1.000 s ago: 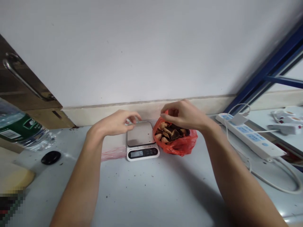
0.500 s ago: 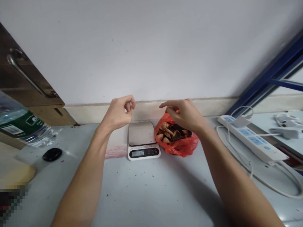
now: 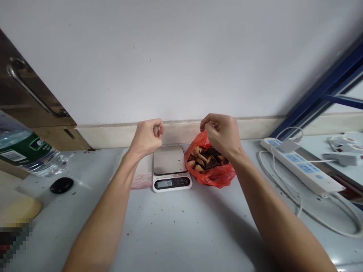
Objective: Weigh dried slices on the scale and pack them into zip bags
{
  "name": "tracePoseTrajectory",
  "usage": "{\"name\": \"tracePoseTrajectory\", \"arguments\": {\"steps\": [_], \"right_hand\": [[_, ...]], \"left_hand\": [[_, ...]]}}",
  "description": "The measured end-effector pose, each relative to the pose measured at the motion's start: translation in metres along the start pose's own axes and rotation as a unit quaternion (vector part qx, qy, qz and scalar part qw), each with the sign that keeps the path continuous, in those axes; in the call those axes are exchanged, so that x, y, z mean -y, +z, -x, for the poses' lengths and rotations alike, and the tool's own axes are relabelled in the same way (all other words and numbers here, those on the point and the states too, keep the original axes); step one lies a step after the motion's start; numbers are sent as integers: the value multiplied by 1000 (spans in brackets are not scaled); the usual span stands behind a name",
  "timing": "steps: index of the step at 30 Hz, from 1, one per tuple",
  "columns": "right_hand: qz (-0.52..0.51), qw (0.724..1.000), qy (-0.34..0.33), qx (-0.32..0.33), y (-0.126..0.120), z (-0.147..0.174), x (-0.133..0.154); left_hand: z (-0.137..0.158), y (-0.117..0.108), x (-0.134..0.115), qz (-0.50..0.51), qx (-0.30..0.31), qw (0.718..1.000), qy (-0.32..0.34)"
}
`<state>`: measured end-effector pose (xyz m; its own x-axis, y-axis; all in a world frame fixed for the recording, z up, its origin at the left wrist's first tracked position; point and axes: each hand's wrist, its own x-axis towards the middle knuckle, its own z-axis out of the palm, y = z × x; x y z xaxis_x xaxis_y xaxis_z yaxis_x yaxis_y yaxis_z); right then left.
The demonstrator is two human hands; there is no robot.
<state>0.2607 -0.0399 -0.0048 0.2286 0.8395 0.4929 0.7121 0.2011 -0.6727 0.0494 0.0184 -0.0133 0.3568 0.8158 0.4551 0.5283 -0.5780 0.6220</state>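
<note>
My left hand (image 3: 149,136) hovers above the left back corner of a small digital scale (image 3: 169,160), its fingers curled closed. My right hand (image 3: 222,132) is closed too, held over the back of a red plastic bag (image 3: 217,177). Whatever either hand may hold is hidden or too small to make out. Dried mushroom pieces (image 3: 208,160) fill the open bag, which rests against the scale's right side. The bare metal plate of the scale has only small specks on it; its display reads 49, perhaps with a decimal point. Clear bags with red zip strips (image 3: 141,181) lie left of the scale, partly behind my left forearm.
A water bottle (image 3: 31,145) and a black oval object (image 3: 61,185) are at the left. On the right lie a white power strip (image 3: 303,166) and its looping cable (image 3: 317,223). A wall (image 3: 176,68) stands behind; dark crumbs dot the tabletop (image 3: 170,234).
My right hand has curled its outstretched index finger in and turned slightly. My left hand has shifted a little right and its fingers have closed tighter. The scale and red bag look much the same.
</note>
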Motion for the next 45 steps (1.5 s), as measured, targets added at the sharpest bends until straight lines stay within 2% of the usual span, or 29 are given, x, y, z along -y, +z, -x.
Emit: {"name": "tracePoseTrajectory", "arguments": {"steps": [3,8,11,18,23,27,29,31,33,35,40,45], "right_hand": [[-15,1000,17,3,-2,0,0],[-22,999,-12,43,-8,-2,-6],[-6,999,-21,32,-7,-3,-9],[-6,1000,-13,7,3,0,-9],[-38,999,-2,-24,8,2,-9],[15,999,-3,41,4,-1,-7],[78,991,-4,108,-1,-3,-8],[140,969,-3,203,-6,-4,-11],[191,939,-2,287,-10,-5,-16],[225,919,-10,323,-11,-5,-21],[258,912,-33,318,-7,-6,-30],[271,920,-42,279,-6,-8,-39]], "left_hand": [[0,-2,1,3,53,999,8],[0,-8,2,-33,208,977,27],[1,-10,-1,-40,249,967,45],[2,-8,-8,-46,205,977,39],[1,-4,-7,-27,132,991,24],[2,-2,-5,-33,83,996,8],[1,-2,-4,-38,54,998,6],[1,-2,-3,-43,40,998,10],[0,-2,-3,-52,55,997,19],[0,-1,-3,-64,88,994,33],[0,0,-5,-49,135,989,30],[0,-2,-4,-63,189,980,2]]}}
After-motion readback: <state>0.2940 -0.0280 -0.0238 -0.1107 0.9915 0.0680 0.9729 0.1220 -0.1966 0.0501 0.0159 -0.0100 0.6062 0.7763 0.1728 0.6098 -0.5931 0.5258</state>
